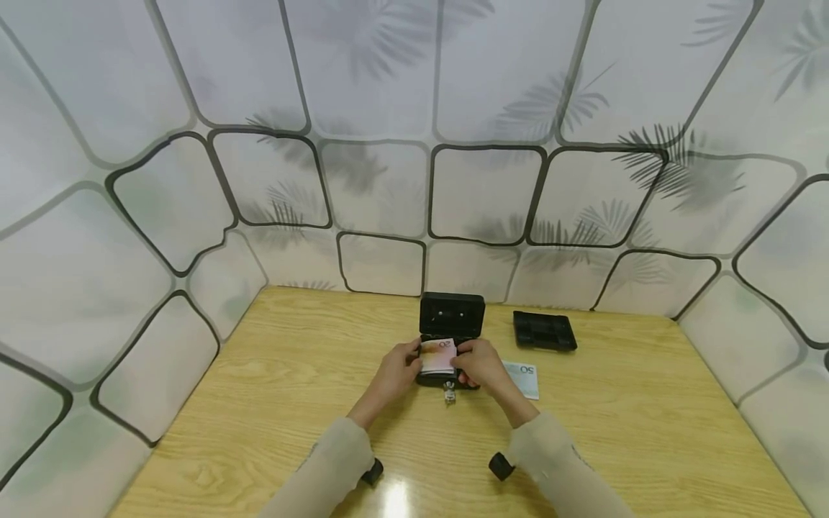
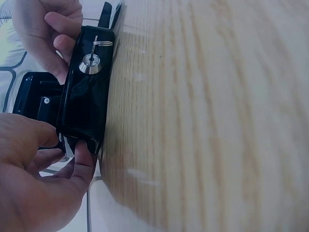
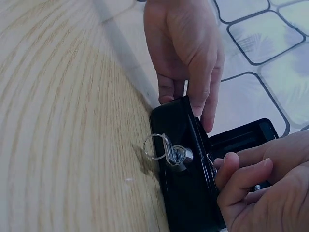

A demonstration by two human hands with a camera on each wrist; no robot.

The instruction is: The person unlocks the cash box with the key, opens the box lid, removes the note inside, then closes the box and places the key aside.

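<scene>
A small black cash box stands with its lid raised at the back. Inside its base is a pinkish banknote marked 20, with paler edges showing beneath it. My left hand grips the left end of the box, thumb by the left edge of the notes. The right hand pinches the right edge of the notes, its lower fingers curled within the box's right part. A silver key on a ring sticks out of the round lock in the front wall. The fingertips on the notes are hidden in both wrist views.
A greenish banknote marked 50 lies right of the box, partly behind the right forearm. Beyond it sits a black compartmented tray. The wooden table meets a patterned fabric wall at the back and sides.
</scene>
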